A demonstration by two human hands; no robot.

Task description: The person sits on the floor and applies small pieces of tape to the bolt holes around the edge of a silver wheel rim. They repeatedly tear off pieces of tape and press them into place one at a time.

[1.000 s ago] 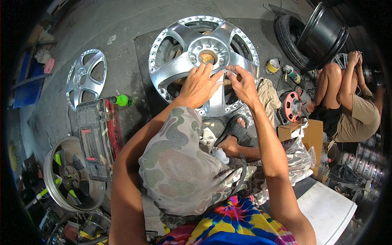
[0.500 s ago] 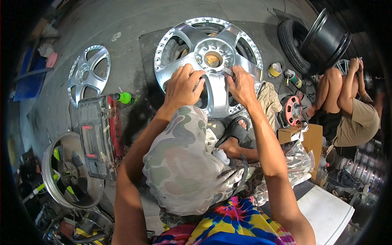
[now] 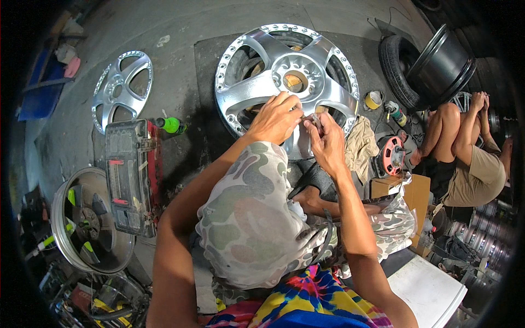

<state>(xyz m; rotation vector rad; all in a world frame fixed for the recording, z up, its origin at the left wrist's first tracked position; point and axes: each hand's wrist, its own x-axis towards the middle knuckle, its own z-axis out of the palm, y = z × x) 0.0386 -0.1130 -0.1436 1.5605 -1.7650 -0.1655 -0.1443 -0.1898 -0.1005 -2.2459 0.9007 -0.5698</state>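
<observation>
A silver five-spoke wheel face (image 3: 252,94), its rim ringed with small bolts, lies flat in front of me. Over its near spoke, my right hand (image 3: 328,143) pinches a small grey folded piece (image 3: 314,118) that looks like sandpaper. My left hand (image 3: 276,119) is closed, with bent fingers, close against the left side of that piece. What its fingertips grip is hidden. Both hands meet just below the wheel's round centre hole. A beige cloth (image 3: 361,147) lies beside the wheel, right of my right hand.
A smaller silver wheel face (image 3: 129,94) lies left, above a black-and-red toolbox (image 3: 128,180) and a green bottle (image 3: 171,126). Lower left is a deep rim (image 3: 63,240). On the right are a tyre (image 3: 389,71), a black barrel (image 3: 440,68), an orange-red reel (image 3: 391,156) and a crouching person (image 3: 476,169).
My right hand has moved down toward me with the small grey piece. My left hand has shifted right, and its fingers have closed in beside the piece. The view has shifted slightly.
</observation>
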